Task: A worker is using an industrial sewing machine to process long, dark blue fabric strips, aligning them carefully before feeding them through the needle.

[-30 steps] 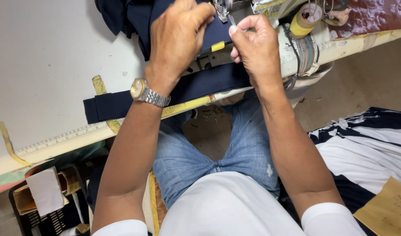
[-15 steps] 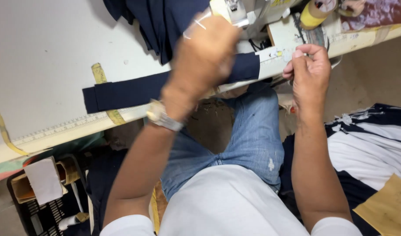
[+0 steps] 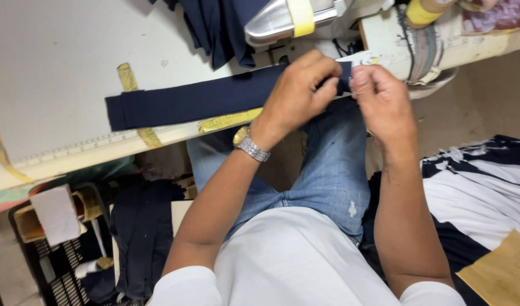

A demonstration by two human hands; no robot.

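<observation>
Nearest the camera: a white shirt and faded blue denim jeans [image 3: 334, 170], the person seated at the edge of a pale worktable [image 3: 50, 73].

Both hands now meet at the right end of the long navy fabric strip [image 3: 197, 102]. Half a second ago they were apart, the left raised high over the dark cloth by the machine and the right off at the table edge. The left hand [image 3: 297, 93], a silver metal wristwatch [image 3: 250, 146] on its wrist, has dropped onto the strip and curls over its end, fingers closed on the cloth. The right hand [image 3: 382, 99] has come in from the right and pinches narrowly at the same end, thumb against forefinger; a small white tag [image 3: 359, 58] shows just above, though whether the fingers hold it cannot be told.

The strip lies flat along the near table edge, its left end free, crossing yellow tape marks [image 3: 129, 79]. Judged from this, work has shifted to the strip's end.

Farther off: a grey metal sewing machine head [image 3: 271, 22] and a heap of navy cloth [image 3: 214, 28].
</observation>
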